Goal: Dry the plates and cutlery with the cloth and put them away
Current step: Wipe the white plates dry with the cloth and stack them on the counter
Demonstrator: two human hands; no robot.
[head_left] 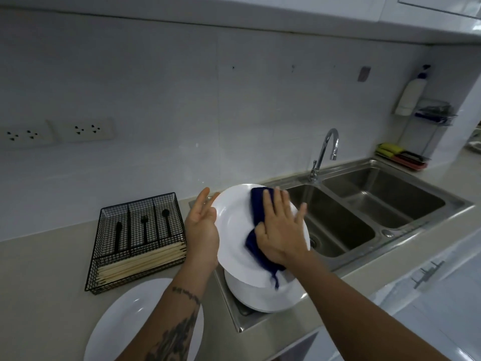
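Plate point(234, 225) held tilted over stack of plates point(265, 295) on drainboard, left of sink point(364, 209). Left hand point(201, 230) propped plate's left rim, fingers straight, not curled. Right hand point(282, 230) lay flat, fingers spread, pressing dark blue cloth point(257, 204) on plate face. Step: wiping plate dry, mid-job by look. Another plate point(122, 316) sat near left on counter, prob. dried pile. Wire caddy point(135, 241) w/ black cutlery & chopsticks just beyond it. Next move, prob.: flip plate, wipe back, set on left plate; needs firmer grip on rim.
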